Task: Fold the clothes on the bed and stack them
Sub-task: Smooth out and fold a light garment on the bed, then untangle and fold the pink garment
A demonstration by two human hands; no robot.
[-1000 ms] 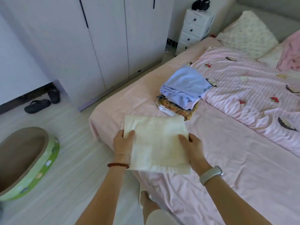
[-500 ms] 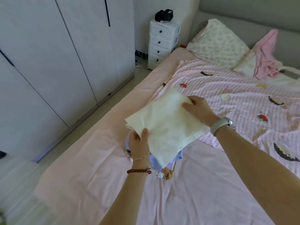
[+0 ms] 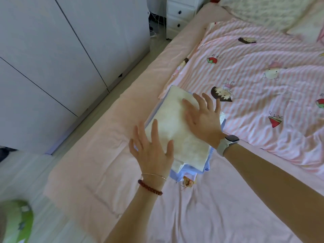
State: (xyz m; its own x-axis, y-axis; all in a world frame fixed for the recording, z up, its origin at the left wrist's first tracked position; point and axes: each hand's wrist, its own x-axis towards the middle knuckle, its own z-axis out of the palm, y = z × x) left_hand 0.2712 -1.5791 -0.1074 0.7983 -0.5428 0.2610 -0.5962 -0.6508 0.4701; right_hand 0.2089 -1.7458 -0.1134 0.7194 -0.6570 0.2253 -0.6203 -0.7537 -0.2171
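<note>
Folded cream cloth (image 3: 177, 130) lies on top of stack (image 3: 190, 170) of blue and other garments on pink bed sheet (image 3: 108, 172), beside striped quilt (image 3: 263, 71). Left hand (image 3: 151, 151) and right hand (image 3: 201, 116) flat, fingers spread, resting on cloth, gripping nothing

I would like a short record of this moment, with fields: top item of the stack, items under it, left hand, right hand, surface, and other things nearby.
top item: folded cream cloth, lying flat on the stack
items under it: folded light blue garment; a piece with yellow fringe at the bottom edge
left hand: left hand, fingers spread over the near left corner of the cloth
right hand: right hand, fingers straight, flat on the cloth
surface: pink bed sheet
nearby: striped pink duvet; white drawer unit; wardrobe
</note>
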